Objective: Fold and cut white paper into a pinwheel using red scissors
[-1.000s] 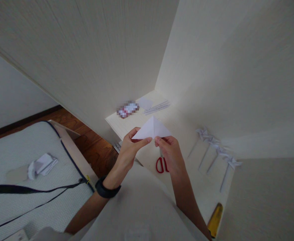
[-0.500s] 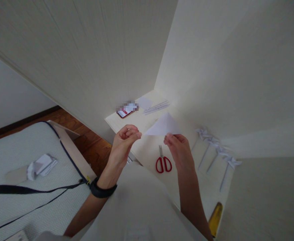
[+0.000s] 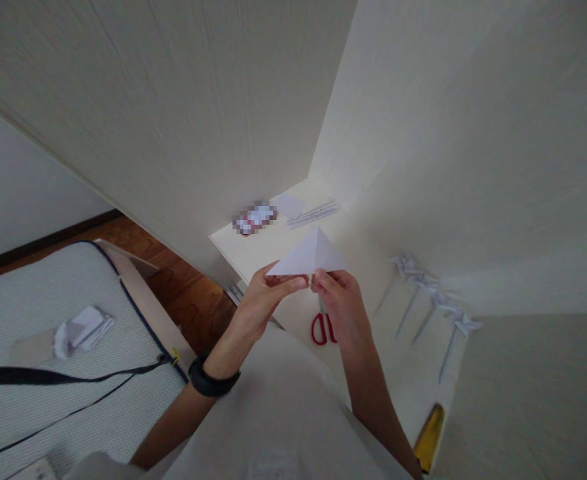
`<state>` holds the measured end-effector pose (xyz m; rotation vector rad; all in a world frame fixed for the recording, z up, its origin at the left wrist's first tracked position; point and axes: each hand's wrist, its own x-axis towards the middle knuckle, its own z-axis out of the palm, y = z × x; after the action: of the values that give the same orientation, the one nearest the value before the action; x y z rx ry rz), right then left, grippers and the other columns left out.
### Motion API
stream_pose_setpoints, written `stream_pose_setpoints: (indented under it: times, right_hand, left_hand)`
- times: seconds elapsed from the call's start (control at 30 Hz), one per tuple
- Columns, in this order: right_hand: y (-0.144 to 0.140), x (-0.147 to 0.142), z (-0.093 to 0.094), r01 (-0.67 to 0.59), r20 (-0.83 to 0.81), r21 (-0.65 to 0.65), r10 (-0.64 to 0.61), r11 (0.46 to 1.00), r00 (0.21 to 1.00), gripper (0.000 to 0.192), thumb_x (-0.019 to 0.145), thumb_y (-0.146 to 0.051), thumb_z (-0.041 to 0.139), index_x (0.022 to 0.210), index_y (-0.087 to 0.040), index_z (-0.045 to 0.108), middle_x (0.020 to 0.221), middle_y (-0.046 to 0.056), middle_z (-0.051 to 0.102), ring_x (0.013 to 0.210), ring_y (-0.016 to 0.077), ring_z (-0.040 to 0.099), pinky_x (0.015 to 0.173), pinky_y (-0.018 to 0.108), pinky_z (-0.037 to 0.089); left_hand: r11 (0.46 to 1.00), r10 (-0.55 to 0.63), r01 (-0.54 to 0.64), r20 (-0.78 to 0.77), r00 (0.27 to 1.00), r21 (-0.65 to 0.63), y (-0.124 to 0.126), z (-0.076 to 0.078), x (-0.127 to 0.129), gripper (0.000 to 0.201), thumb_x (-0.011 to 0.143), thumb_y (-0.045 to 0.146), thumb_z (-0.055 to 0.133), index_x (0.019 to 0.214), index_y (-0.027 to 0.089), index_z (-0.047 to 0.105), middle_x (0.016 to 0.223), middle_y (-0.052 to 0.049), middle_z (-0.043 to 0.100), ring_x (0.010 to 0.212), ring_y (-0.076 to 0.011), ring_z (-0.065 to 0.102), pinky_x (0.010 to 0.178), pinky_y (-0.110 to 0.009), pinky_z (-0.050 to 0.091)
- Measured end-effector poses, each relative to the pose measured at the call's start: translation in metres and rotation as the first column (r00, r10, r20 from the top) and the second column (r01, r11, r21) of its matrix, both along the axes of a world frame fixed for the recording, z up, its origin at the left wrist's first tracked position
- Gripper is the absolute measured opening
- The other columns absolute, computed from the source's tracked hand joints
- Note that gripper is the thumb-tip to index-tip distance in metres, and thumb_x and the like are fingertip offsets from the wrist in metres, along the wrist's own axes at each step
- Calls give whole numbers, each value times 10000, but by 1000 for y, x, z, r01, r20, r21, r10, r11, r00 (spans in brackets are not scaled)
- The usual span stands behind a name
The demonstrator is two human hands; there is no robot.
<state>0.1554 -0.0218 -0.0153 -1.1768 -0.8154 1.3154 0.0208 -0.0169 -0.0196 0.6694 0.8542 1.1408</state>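
A white sheet of paper (image 3: 309, 255), folded into a triangle with a crease down its middle, is held up over the white tabletop (image 3: 388, 373). My left hand (image 3: 268, 293) grips its lower left edge, thumb in front and fingers behind. At the lower edge, right of the crease, my right hand (image 3: 341, 300) pinches the paper between thumb and fingers. Red-handled scissors (image 3: 318, 328) lie on the table below, partly hidden by my right hand.
Several white paper pinwheels (image 3: 438, 301) on sticks lie at the right. Loose sticks (image 3: 313, 213), a paper sheet (image 3: 289, 204) and a blurred phone (image 3: 254, 218) are at the back. A yellow tool (image 3: 429, 440) lies near. On the left, folded papers (image 3: 91, 328) rest on a mattress (image 3: 33, 287).
My left hand has moved right and taken hold of the paper. The triangle has shifted left and now shows its middle crease. My right hand now covers part of the scissors.
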Motion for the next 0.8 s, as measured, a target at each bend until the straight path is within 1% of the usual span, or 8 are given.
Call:
stream_pose_setpoints:
  times: [0.17, 0.33, 0.43, 0.53, 0.6, 0.7, 0.8]
  right_hand:
    - [-1, -8, -3, -51, -5, -7, 51, 999, 999, 242, 662, -396, 758, 562, -199, 658, 578, 5, 625, 616, 155, 542, 658, 312, 416]
    - [-1, -9, -2, -96, -14, -11, 96, 995, 995, 260, 666, -394, 753, 527, -203, 643, 577, 13, 629, 624, 163, 553, 653, 313, 421]
    - [-1, -4, -1, -100, -8, -8, 100, 995, 995, 301, 682, -382, 752, 493, -203, 602, 584, 6, 614, 649, 163, 551, 676, 312, 415]
    - [1, 7, -2, -84, -11, -6, 84, 996, 996, 282, 667, -368, 770, 523, -201, 595, 541, -26, 545, 580, 132, 473, 615, 296, 370]
    - [2, 16, -4, -77, -27, 0, 77, 997, 997, 241, 665, -371, 771, 581, -201, 622, 529, -43, 508, 543, 114, 418, 580, 286, 341]
    - [5, 27, -7, -68, -62, 14, 69, 998, 996, 233, 676, -393, 764, 627, -206, 633, 540, -46, 480, 555, 111, 414, 581, 283, 348]
    - [7, 32, -6, -74, -89, 16, 75, 997, 993, 279, 639, -423, 787, 623, -212, 605, 548, -42, 455, 564, 120, 419, 569, 289, 360]
  left_hand:
    - [1000, -10, 11, -45, 999, 24, 0, -1, 0, 204, 654, 310, 853, 711, 134, 766, 741, -63, 765, 715, -179, 672, 769, -281, 510]
    - [998, -22, 27, -97, 995, 49, 0, -2, -1, 207, 689, 324, 822, 631, 134, 767, 678, -65, 748, 679, -177, 662, 720, -270, 497]
    - [999, 29, -24, -131, 991, 39, -1, -2, -2, 217, 673, 344, 826, 600, 150, 759, 646, -49, 735, 626, -162, 639, 652, -261, 473]
    - [994, 108, -105, -162, 981, 29, -1, -1, -3, 208, 648, 337, 839, 577, 161, 752, 587, -29, 710, 577, -141, 603, 612, -249, 446]
    - [989, 147, -143, -171, 974, 34, -1, 0, -4, 199, 637, 321, 844, 563, 162, 750, 577, -28, 706, 579, -137, 596, 618, -245, 444]
    - [984, 175, -170, -169, 970, 43, -1, 0, -3, 184, 633, 305, 845, 559, 164, 752, 607, -38, 723, 613, -145, 615, 658, -251, 461]
    - [983, 181, -177, -163, 970, 38, -1, 1, -1, 183, 630, 300, 846, 562, 159, 753, 603, -49, 724, 595, -155, 615, 632, -264, 460]
